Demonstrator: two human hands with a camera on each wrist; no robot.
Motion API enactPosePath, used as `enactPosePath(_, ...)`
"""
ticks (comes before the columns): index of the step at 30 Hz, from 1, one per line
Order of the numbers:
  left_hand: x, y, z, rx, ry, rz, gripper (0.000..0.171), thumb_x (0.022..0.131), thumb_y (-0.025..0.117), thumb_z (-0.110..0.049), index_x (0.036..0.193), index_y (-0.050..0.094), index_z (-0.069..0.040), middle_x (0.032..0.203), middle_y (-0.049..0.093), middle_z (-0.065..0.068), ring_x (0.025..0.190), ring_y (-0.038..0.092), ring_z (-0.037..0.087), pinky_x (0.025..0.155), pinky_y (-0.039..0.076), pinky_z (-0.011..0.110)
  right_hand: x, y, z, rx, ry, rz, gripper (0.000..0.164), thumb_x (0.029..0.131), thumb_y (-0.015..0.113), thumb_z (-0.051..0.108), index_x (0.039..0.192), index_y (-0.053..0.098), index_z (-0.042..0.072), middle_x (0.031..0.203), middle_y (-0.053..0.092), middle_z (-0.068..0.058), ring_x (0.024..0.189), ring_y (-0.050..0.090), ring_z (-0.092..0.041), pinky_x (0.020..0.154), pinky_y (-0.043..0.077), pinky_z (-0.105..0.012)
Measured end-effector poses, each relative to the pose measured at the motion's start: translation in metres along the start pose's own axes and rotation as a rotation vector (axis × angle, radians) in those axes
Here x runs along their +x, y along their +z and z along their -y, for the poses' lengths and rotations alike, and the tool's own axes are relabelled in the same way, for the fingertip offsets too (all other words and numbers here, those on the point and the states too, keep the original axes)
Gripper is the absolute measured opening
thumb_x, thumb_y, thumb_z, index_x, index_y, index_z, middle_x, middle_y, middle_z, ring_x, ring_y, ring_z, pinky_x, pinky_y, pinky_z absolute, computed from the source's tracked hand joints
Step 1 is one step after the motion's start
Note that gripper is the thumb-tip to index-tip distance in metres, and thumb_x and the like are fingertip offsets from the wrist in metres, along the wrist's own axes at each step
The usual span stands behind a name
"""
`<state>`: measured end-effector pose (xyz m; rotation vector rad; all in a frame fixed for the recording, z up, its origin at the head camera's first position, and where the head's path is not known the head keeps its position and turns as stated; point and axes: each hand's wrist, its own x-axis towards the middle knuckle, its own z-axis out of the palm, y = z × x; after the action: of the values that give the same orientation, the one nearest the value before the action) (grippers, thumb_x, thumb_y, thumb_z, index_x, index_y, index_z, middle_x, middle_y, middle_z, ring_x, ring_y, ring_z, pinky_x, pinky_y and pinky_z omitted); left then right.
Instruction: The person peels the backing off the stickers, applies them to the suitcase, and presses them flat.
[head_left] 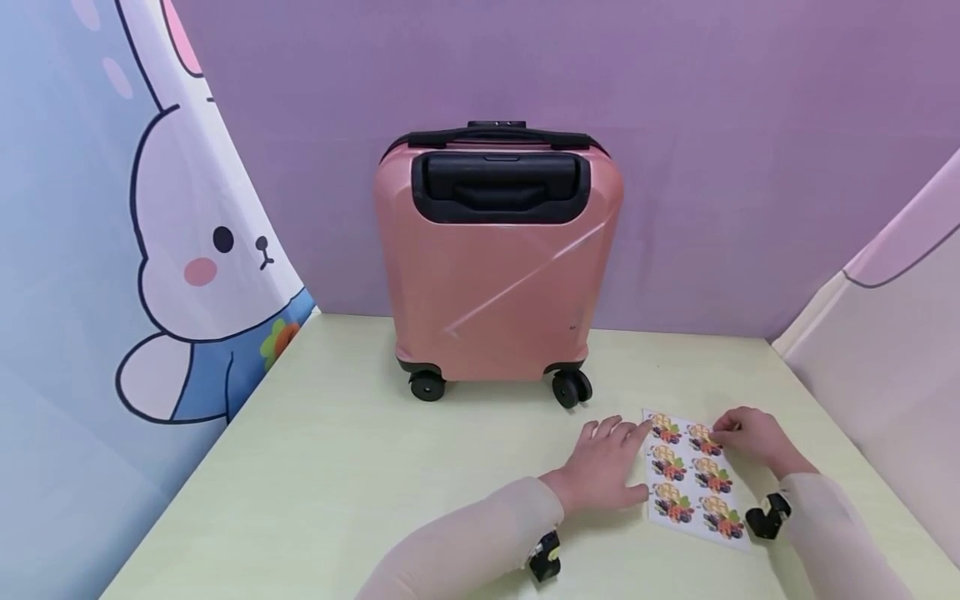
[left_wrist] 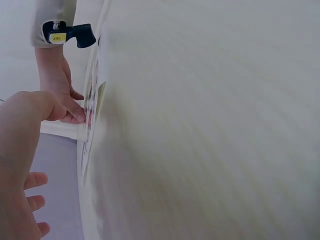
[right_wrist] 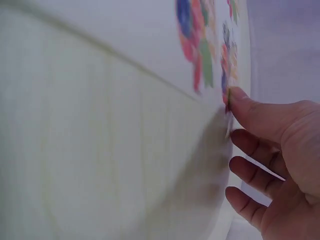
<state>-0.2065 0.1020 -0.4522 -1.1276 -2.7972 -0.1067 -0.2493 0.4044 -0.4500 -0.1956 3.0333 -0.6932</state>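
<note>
A white sheet of fruit stickers [head_left: 693,475], printed with several colorful fruit clusters, lies on the table in front of me at the right. My left hand [head_left: 602,467] has its fingers spread, the fingertips and thumb at the sheet's left edge. Across from it, my right hand [head_left: 753,437] pinches the sheet's upper right edge, beside a printed fruit cluster. The right wrist view shows the thumb and index finger of that hand [right_wrist: 290,150] together at the edge, the other fingers loosely bent. Whether one sticker is lifting there cannot be made out.
A pink suitcase [head_left: 498,287] with black wheels and handle stands upright at the back of the pale table [head_left: 337,467]. Purple cloth hangs behind it, and a rabbit-print cloth [head_left: 210,283] borders the left side. Each wrist wears a small black device.
</note>
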Motion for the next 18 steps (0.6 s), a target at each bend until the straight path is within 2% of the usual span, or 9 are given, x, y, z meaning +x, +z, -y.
enactPosePath(4, 0.004, 0.001, 0.0, 0.001, 0.003, 0.014, 0.088, 0.09, 0.057, -0.061, 0.16, 0.02, -0.022, 0.15, 0.04, -0.009, 0.143, 0.03, 0.017, 0.111, 0.029, 0.038, 0.001, 0.002, 0.001, -0.023, -0.017, -0.039, 0.027, 0.089, 0.072, 0.014, 0.101, 0.07, -0.01, 0.097, 0.063, -0.022, 0.087, 0.06, -0.038, 0.076, 0.05, -0.054)
enactPosePath(8, 0.01, 0.001, -0.001, 0.006, 0.007, 0.045, 0.087, 0.09, 0.058, -0.061, 0.159, 0.021, -0.024, 0.153, 0.038, -0.008, 0.145, 0.027, 0.019, 0.113, 0.028, 0.041, 0.002, 0.004, 0.003, -0.038, -0.031, -0.055, 0.023, 0.088, 0.071, 0.012, 0.096, 0.071, -0.009, 0.093, 0.065, -0.021, 0.086, 0.061, -0.04, 0.078, 0.049, -0.057)
enactPosePath(11, 0.015, 0.0, 0.0, 0.005, 0.004, 0.062, 0.086, 0.09, 0.057, -0.062, 0.159, 0.021, -0.025, 0.154, 0.037, -0.008, 0.146, 0.025, 0.019, 0.114, 0.027, 0.042, 0.003, 0.003, 0.005, -0.024, -0.021, -0.037, 0.021, 0.088, 0.071, 0.013, 0.094, 0.072, -0.008, 0.088, 0.067, -0.015, 0.082, 0.062, -0.034, 0.075, 0.05, -0.053)
enactPosePath(14, 0.02, -0.002, 0.001, 0.003, 0.009, 0.059, 0.085, 0.091, 0.057, -0.062, 0.159, 0.021, -0.024, 0.153, 0.037, -0.007, 0.146, 0.025, 0.02, 0.114, 0.027, 0.042, 0.003, 0.001, 0.009, 0.009, 0.01, -0.006, 0.021, 0.089, 0.071, 0.015, 0.093, 0.071, -0.005, 0.085, 0.068, -0.01, 0.078, 0.061, -0.026, 0.07, 0.05, -0.045)
enactPosePath(18, 0.023, -0.007, 0.004, -0.017, 0.013, 0.042, 0.084, 0.093, 0.057, -0.059, 0.159, 0.021, -0.023, 0.153, 0.038, -0.007, 0.146, 0.026, 0.02, 0.115, 0.027, 0.043, 0.0, -0.003, 0.018, 0.096, 0.038, 0.016, 0.022, 0.091, 0.072, 0.019, 0.096, 0.07, -0.003, 0.085, 0.068, -0.006, 0.076, 0.058, -0.02, 0.065, 0.047, -0.034)
